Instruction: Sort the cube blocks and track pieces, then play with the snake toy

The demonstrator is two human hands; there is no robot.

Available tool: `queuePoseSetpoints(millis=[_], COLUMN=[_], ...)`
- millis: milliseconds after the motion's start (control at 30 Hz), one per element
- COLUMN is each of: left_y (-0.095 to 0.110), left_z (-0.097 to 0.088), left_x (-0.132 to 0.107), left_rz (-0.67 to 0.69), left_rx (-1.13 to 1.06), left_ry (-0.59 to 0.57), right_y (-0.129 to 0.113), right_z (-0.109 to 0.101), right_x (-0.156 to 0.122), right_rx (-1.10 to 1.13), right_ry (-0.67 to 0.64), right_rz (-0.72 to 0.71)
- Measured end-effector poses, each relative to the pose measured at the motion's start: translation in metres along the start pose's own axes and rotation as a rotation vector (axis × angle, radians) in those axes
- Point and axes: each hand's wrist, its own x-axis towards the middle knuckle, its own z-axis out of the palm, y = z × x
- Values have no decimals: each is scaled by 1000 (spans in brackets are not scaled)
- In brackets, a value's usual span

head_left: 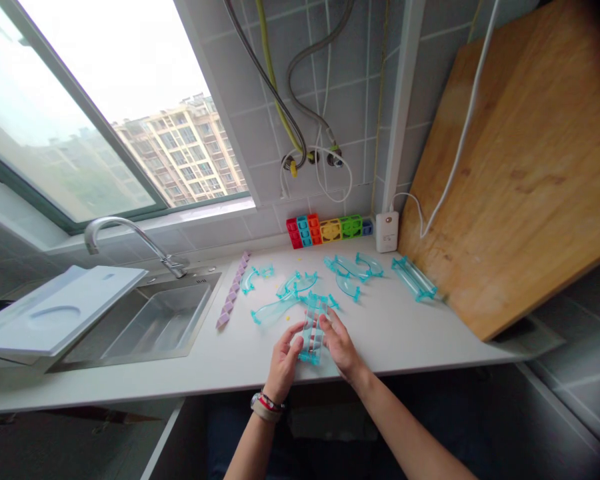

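Observation:
Between my two hands, over the front of the white counter, is a clear teal plastic track piece (314, 327), held upright with its connector ends at top and bottom. My left hand (285, 353) grips its left side, the thumb in front. My right hand (341, 343) has its fingers closed on the right side. Just beyond lie more clear teal curved track pieces (275, 309), some overlapping. Others (347, 267) rest farther back to the right. A straight teal track piece (414, 279) lies near the wooden board.
A sink (195, 327) with a faucet (130, 230) is at left, partly covered by a white panel (65, 310). A purple patterned strip (233, 290) lies beside it. Colourful blocks (330, 230) and a white box (387, 231) stand by the wall. A wooden board (525, 167) leans at right.

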Motion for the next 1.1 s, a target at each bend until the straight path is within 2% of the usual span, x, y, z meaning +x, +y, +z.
queuePoseSetpoints(millis=[133, 267, 433, 733, 967, 1100], left_y=[0, -1, 2, 5, 0, -2], left_z=[2, 0, -1, 0, -1, -1], left_x=[1, 3, 4, 2, 1, 1], left_rz=[-3, 14, 7, 8, -23, -18], left_rx=[-34, -35, -46, -74, -160, -196], left_ry=[-120, -134, -214, -272, -298, -255], right_y=[3, 3, 6, 4, -2, -5], right_z=[-2, -1, -4, -5, 2, 5], right_x=[1, 2, 5, 3, -1, -3], right_rx=[-32, -56, -70, -62, -106, -147], right_ry=[67, 80, 105, 122, 51, 11], right_rz=[-46, -58, -58, -49, -108, -128])
